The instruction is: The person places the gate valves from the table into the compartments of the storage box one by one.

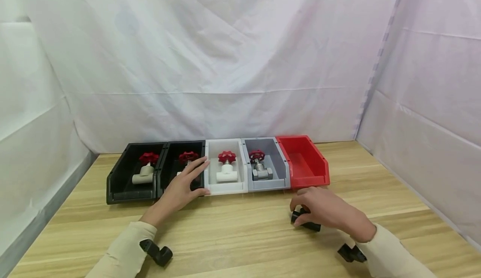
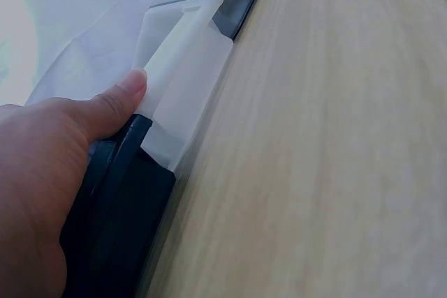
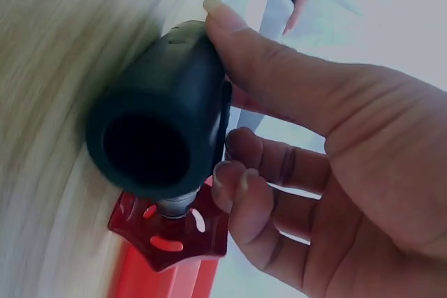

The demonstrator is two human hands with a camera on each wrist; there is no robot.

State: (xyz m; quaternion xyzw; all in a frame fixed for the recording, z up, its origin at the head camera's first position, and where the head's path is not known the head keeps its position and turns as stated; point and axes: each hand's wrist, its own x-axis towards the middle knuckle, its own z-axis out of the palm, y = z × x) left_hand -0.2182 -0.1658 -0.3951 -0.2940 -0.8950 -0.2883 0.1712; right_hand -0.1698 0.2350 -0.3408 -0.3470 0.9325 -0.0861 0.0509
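Note:
My right hand (image 1: 325, 209) grips a black pipe valve (image 1: 311, 226) low over the table, in front of the red bin (image 1: 310, 181). In the right wrist view, the thumb lies along the valve's black body and the other fingers curl in at its side. Its red handwheel (image 3: 167, 242) and hollow pipe end face that camera. My left hand (image 1: 178, 190) rests with extended fingers over the second black bin (image 2: 136, 221), its thumb at the front of the white bin (image 2: 192, 88). Partly behind this hand is a red-handled valve (image 1: 188, 157).
A white valve (image 1: 226, 176) lies in the white bin, a metal valve (image 1: 262, 173) in the grey bin (image 1: 268, 185), and a beige valve (image 1: 143, 176) in the leftmost black bin (image 1: 131, 195). The bins form a row before a white curtain (image 1: 225, 61) on a wooden table (image 1: 233, 236).

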